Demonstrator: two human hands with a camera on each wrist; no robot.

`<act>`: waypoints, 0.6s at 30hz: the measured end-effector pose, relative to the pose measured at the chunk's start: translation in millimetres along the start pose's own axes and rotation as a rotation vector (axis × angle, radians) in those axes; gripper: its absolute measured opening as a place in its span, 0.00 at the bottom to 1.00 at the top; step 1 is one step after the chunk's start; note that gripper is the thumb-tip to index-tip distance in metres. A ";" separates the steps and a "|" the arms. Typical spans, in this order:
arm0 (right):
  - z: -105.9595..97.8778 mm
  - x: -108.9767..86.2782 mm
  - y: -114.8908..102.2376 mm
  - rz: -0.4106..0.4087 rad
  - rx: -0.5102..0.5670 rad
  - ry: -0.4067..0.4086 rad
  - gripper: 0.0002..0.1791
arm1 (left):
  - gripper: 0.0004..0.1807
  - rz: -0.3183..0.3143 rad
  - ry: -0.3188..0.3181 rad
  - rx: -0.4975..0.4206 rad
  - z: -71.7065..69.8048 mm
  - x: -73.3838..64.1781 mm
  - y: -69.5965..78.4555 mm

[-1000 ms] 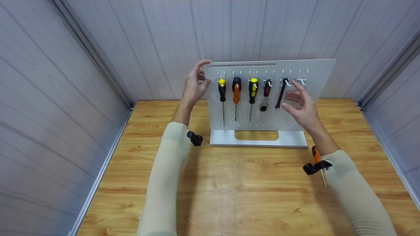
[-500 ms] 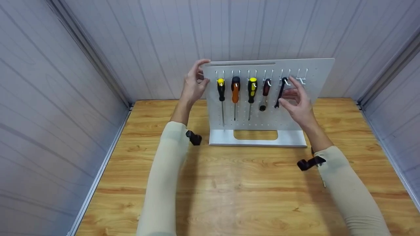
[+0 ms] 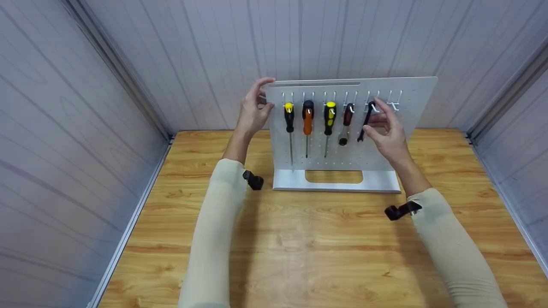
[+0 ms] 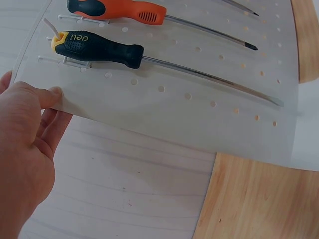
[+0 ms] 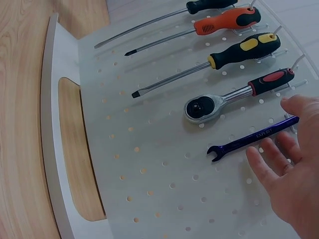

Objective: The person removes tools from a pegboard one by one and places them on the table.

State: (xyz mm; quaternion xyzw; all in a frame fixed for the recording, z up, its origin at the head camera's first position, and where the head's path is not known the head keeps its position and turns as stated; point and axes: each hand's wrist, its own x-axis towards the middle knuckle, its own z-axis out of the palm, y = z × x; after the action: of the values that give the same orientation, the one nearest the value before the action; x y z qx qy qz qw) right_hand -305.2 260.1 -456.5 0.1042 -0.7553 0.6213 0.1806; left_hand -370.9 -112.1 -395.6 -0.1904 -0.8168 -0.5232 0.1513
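My left hand [image 3: 253, 112] grips the upper left edge of a white pegboard [image 3: 342, 156], thumb on its front face and other fingers partly hidden behind it. My right hand [image 3: 391, 134] is at a dark blue open-end wrench [image 5: 254, 138], which hangs at a slight tilt from a hook. Its fingers are spread and lightly bent beside the wrench; whether they touch it I cannot tell. To the left hang a ratchet wrench [image 5: 202, 108], a black-and-yellow screwdriver [image 3: 329, 119], an orange-and-black screwdriver [image 3: 308, 119] and a black screwdriver with a yellow cap [image 4: 97, 49].
A hook [image 3: 393, 106] without a tool sits at the right end of the row. The pegboard stands on its white base [image 3: 291, 182] on a wooden table [image 3: 299, 239]. Light panelled walls [image 3: 205, 64] enclose the back and sides.
My right hand has moved left, closer to the wrench, and the wrench's lower end has shifted slightly left. My right forearm now hides the orange-handled screwdriver on the table. The left hand keeps its hold.
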 end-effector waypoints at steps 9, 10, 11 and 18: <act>-0.2 -0.5 -3.4 0.041 -0.027 -0.024 0.41 | 0.32 0.003 -0.001 -0.002 0.4 0.7 -0.8; 0.1 -0.5 -3.8 0.042 -0.031 -0.023 0.40 | 0.32 0.002 0.000 -0.003 0.4 0.7 -0.7; 0.4 -0.4 -4.2 0.042 -0.033 -0.021 0.40 | 0.32 0.002 0.001 -0.004 0.5 0.7 -0.8; 5.1 1.0 -5.1 0.015 -0.035 0.028 0.38 | 0.31 -0.001 0.002 -0.004 -0.8 -0.2 -0.6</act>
State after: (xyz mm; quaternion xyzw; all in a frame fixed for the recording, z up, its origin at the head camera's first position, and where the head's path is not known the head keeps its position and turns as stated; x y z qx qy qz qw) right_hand -304.9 254.1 -452.3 0.0867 -0.7643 0.6107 0.1882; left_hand -370.9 -113.1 -395.8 -0.1899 -0.8157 -0.5251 0.1513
